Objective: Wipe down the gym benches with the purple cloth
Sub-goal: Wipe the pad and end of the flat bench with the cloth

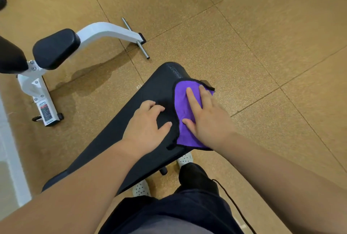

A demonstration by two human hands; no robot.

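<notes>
On the far right part of the gym bench [150,87]: purple cloth [185,115] spread under a flat palm.
Right hand [207,121] presses the cloth, fingers straight, gripping nothing. Left hand [148,124] rests on bare pad just beside it, fingers loosely bent, empty. Apply even palm pressure and wipe in overlapping passes along the pad.

Worn items, head view:
- Left hand [148,121], right hand [206,119] and both forearms bare up to the frame edge.
- Shorts [187,207]: dark navy, loose, creased.
- Grey fabric [169,229] at the bottom edge; garment type unclear.
- Trouser leg [197,177]: black, above the right shoe.
- Left shoe [140,188] and right shoe [185,158]: white, dotted with small dark holes.
- Cable [231,198]: thin, black, trailing over the right leg.
</notes>
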